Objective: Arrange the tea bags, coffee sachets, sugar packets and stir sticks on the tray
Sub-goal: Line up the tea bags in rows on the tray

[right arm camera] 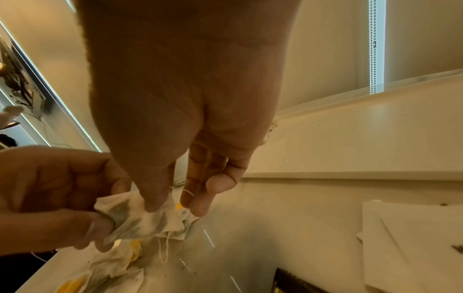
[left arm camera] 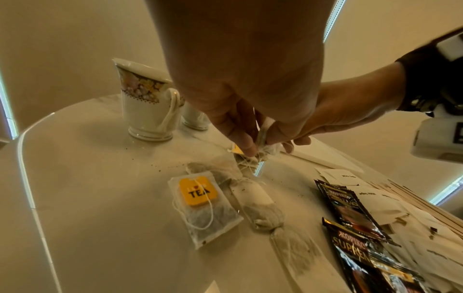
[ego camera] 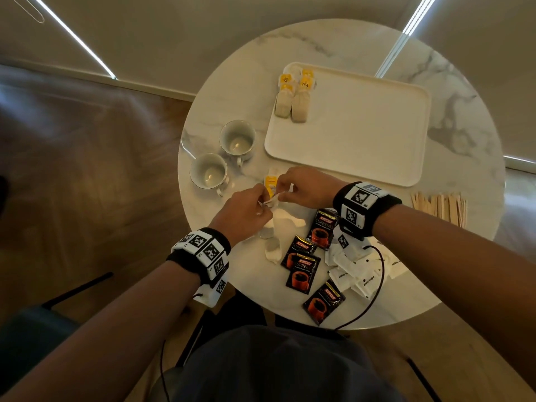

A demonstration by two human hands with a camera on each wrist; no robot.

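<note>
So both hands are over the near-left part of the round marble table (ego camera: 362,44), working on one crumpled tea bag (right arm camera: 140,220). Left hand (ego camera: 242,211) pinches one end of it between thumb and fingertips, and the right hand (ego camera: 304,185) pinches the other end, its other fingers fairly straight, with a bit of string looped near the fingertips (right arm camera: 198,208) (looks tangled, hard to say more).

Under the hands there's a loose pile of tea bags (left arm camera: 260,206) on the table, one lying flat with a yellow TEA tag (left arm camera: 198,191). Four tea bags (ego camera: 294,94) already sit in the far-left corner of the white tray (ego camera: 362,134). Coffee sachets (ego camera: 301,268) are spread on the near side, sugar packets (ego camera: 353,274) just right of them under the right wrist, and stir sticks (ego camera: 441,206) over at the right edge. Two empty cups (ego camera: 223,155) stand left of the tray.
</note>
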